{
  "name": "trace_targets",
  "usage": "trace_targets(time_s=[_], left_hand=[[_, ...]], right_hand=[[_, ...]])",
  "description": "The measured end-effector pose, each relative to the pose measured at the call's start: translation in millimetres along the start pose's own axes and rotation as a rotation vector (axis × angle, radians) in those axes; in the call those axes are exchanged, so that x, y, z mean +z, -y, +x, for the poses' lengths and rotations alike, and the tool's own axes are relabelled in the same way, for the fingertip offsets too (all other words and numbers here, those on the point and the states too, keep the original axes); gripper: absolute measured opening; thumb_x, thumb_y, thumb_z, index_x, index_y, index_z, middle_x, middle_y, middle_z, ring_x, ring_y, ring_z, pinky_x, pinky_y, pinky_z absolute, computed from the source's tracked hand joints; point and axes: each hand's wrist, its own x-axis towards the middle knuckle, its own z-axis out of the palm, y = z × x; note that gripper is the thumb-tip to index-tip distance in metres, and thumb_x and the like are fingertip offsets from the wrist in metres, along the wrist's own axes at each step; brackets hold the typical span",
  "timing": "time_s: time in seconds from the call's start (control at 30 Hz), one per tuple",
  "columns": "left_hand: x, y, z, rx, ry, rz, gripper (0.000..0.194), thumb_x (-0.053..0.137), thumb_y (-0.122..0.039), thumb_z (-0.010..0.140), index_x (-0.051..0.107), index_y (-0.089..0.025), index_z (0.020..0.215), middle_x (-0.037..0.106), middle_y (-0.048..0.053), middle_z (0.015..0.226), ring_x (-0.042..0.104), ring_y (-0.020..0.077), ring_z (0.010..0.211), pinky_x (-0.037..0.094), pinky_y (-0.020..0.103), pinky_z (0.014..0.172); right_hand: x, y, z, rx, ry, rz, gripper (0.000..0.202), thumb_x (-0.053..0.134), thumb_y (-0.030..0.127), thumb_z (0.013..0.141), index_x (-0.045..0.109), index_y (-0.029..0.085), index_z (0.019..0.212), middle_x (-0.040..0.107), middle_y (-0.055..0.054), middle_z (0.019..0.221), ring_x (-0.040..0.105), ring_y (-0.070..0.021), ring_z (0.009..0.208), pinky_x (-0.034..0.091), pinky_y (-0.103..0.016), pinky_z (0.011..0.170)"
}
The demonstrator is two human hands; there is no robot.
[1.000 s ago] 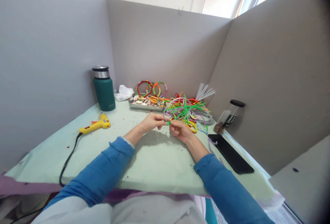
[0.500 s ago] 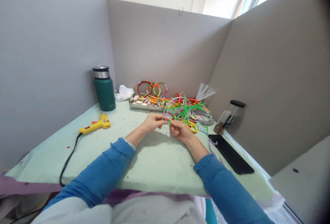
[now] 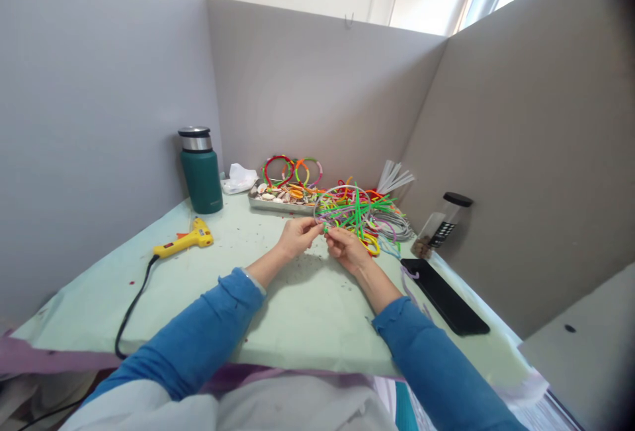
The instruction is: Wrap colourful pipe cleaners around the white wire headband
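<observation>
My left hand point(image 3: 299, 237) and my right hand point(image 3: 346, 246) meet over the middle of the table, fingertips pinched close together. Between them is a small green piece point(image 3: 325, 227), apparently part of a thin pale grey hoop point(image 3: 316, 209) that rises behind the fingers. Both hands are closed on this spot; the fingers hide how the green piece joins the hoop. Just beyond lies a tangled heap of coloured cords point(image 3: 357, 209), green, red, yellow and purple, partly behind the hoop. Yellow loops point(image 3: 371, 244) lie beside my right hand.
A metal tray point(image 3: 282, 206) of shells stands at the back, with coloured rings point(image 3: 278, 172) behind it. Left are a green bottle point(image 3: 202, 176) and a yellow glue gun point(image 3: 184, 240) with cord. Right are white sticks point(image 3: 394, 178), a clear jar point(image 3: 440, 226) and a black phone point(image 3: 444, 297).
Both hands have shifted slightly, with the green piece now a little higher between the fingertips. My left fingers have come closer to it. Everything else stays in place.
</observation>
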Motion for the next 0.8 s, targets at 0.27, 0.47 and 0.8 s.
trace_targets(time_s=[0.27,0.47,0.8], left_hand=[[0.3,0.0,5.7,-0.278,-0.042,-0.061,0.027,0.053,-0.034,0.074,0.064,-0.01,0.067,0.045,-0.005,0.036,0.038,0.0057,0.034,0.028,0.018,0.039],[-1.3,1.3,5.4,-0.338,-0.018,-0.129,0.025,0.05,-0.027,0.073,0.065,-0.009,0.064,0.05,-0.002,0.04,0.04,0.0062,0.033,0.029,0.019,0.039],[1.5,11.7,9.2,-0.268,0.002,-0.297,0.023,0.062,-0.033,0.067,0.057,-0.011,0.073,0.06,0.0,0.062,0.043,0.0035,0.034,0.031,0.018,0.036]], right_hand=[[7.1,-2.0,-3.8,-0.289,-0.165,-0.532,0.026,0.06,0.038,0.073,0.059,0.016,0.06,0.046,0.004,0.045,0.034,-0.0071,0.039,0.024,-0.022,0.041],[8.9,-5.6,-5.7,-0.574,-0.248,-0.823,0.018,0.058,0.033,0.074,0.065,0.017,0.069,0.06,-0.001,0.063,0.052,-0.0148,0.061,0.038,-0.025,0.057],[9.2,-0.8,-4.4,-0.327,-0.296,-0.466,0.022,0.061,0.035,0.069,0.059,0.017,0.058,0.049,0.003,0.046,0.034,-0.0082,0.039,0.024,-0.023,0.041]])
